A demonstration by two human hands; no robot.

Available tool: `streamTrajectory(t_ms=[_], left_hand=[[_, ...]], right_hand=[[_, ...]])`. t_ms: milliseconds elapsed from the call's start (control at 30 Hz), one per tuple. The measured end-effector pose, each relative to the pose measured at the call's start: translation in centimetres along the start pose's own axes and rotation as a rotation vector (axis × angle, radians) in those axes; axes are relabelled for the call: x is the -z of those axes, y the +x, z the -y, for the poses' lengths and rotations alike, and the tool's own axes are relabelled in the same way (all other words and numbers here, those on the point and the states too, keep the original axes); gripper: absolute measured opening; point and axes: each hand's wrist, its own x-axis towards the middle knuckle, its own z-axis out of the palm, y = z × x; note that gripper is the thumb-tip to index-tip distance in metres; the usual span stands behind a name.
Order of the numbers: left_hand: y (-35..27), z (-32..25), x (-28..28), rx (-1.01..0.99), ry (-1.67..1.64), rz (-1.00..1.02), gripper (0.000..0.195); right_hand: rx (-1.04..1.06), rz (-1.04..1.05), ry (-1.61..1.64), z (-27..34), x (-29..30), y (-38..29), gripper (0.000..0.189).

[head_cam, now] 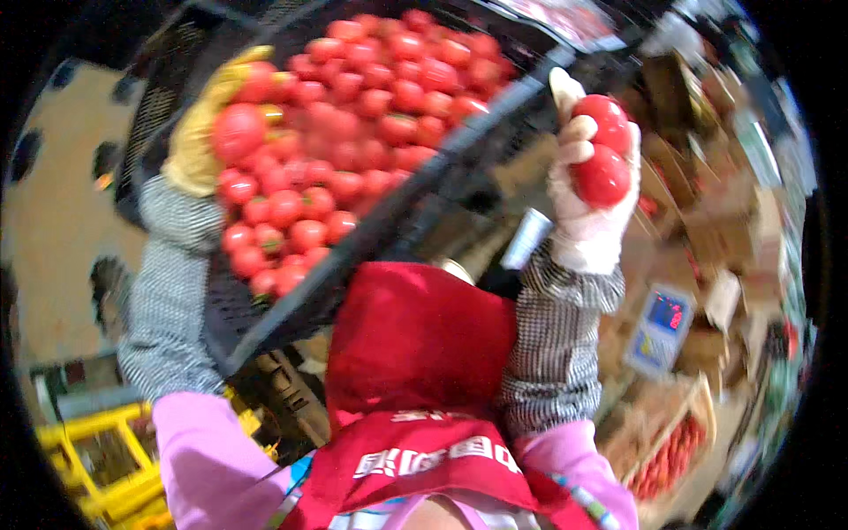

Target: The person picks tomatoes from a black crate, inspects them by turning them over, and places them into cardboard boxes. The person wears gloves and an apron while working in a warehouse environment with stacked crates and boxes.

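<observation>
A black plastic crate [397,202] full of small red tomatoes [374,103] stands tilted in the view before me. Inside it, at its left side, my left hand [199,132], in a yellow glove, has its fingers curled round larger red tomatoes [238,132]. One yellow fingertip shows between the two nearest it. To the right of the crate's rim, my right hand [589,218], in a whitish glove, is raised palm up. Two glossy red tomatoes [600,179] lie in its grip, with fingertips bent over them.
A box of red tomatoes [669,457] sits at lower right. Above it are a scale display [661,328] with lit digits and blurred cardboard boxes [722,225]. A yellow frame [106,464] stands at lower left. My red apron [424,344] hangs near the crate.
</observation>
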Motion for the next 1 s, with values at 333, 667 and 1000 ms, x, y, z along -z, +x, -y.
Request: streamTrajectory(t_ms=[333, 667, 1000], left_hand=[[-0.2, 1.0, -4.2, 0.303, -0.37, 0.2, 0.042], [-2.1, 3.0, -20.4, -0.019, 0.381, 0.303, 0.041], [-2.4, 0.9, -19.2, -0.099, 0.685, 0.529, 0.04]], right_hand=[[0.472, -1.194, -1.932, 11.5, 11.9, -21.4, 0.069], [-0.082, -0.323, -0.445, -4.6, -2.7, -11.1, 0.062], [0.474, -0.259, -0.064, 5.4, 0.3, -21.8, 0.041]])
